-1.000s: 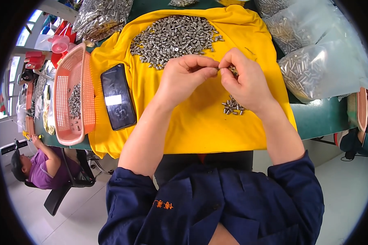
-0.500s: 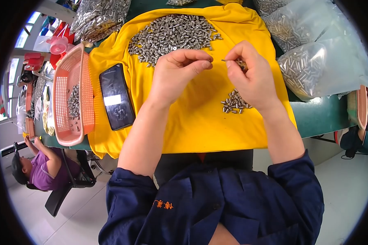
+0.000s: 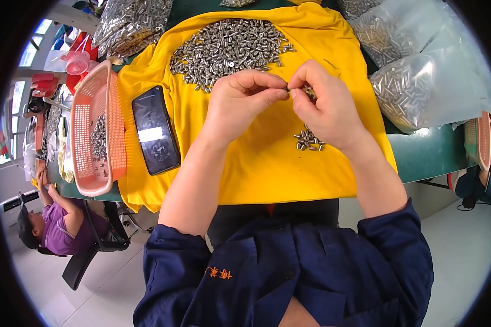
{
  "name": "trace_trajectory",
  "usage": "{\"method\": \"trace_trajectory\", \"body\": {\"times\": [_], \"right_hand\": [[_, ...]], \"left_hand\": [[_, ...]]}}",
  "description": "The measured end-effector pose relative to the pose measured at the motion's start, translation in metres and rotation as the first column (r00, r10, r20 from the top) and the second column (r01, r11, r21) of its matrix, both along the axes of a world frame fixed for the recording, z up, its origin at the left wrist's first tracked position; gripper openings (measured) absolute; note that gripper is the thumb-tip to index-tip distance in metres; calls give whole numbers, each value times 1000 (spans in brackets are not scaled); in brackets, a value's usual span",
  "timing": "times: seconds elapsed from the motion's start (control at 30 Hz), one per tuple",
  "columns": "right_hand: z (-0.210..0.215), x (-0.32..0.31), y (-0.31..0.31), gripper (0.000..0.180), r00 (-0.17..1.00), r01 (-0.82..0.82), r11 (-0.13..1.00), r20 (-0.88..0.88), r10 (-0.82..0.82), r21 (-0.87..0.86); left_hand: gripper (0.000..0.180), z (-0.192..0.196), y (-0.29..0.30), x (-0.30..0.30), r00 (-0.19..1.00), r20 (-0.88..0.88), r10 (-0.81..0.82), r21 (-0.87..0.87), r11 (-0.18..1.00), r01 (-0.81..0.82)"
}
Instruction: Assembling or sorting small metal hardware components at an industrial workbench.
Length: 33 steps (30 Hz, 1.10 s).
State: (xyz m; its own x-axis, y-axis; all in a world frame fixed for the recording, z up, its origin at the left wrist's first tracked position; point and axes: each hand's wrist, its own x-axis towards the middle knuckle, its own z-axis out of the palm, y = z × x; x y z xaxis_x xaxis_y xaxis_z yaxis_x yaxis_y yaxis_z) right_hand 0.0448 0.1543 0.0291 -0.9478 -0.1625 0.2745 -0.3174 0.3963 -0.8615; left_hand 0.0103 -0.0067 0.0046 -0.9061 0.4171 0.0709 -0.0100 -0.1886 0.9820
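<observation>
Pinching small metal part (image 3: 305, 90), left hand (image 3: 240, 103), right hand (image 3: 327, 106) grips clenched; yellow cloth (image 3: 267, 163) beneath.

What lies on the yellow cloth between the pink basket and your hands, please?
A dark phone lies flat there, beside the basket and left of the left hand; otherwise bare cloth, in the head view.

Dark phone screen (image 3: 156, 131) flat on yellow cloth; clear plastic bags (image 3: 420, 82) of metal parts at right
</observation>
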Motion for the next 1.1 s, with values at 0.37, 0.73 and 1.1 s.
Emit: {"method": "trace_trajectory", "body": {"times": [0.37, 0.73, 1.1], "right_hand": [[1, -5, 7, 7, 964, -45, 996, -259, 65, 82], [-1, -7, 10, 8, 946, 155, 985, -277, -171, -78], [2, -9, 16, 8, 942, 186, 970, -253, -221, -156]], "left_hand": [[7, -1, -8, -3, 991, 135, -2, 44, 999, -4], [22, 38, 60, -107, 924, -362, 123, -323, 914, -248], [30, 35, -2, -81, 848, -487, -211, -798, 503, -333]]}}
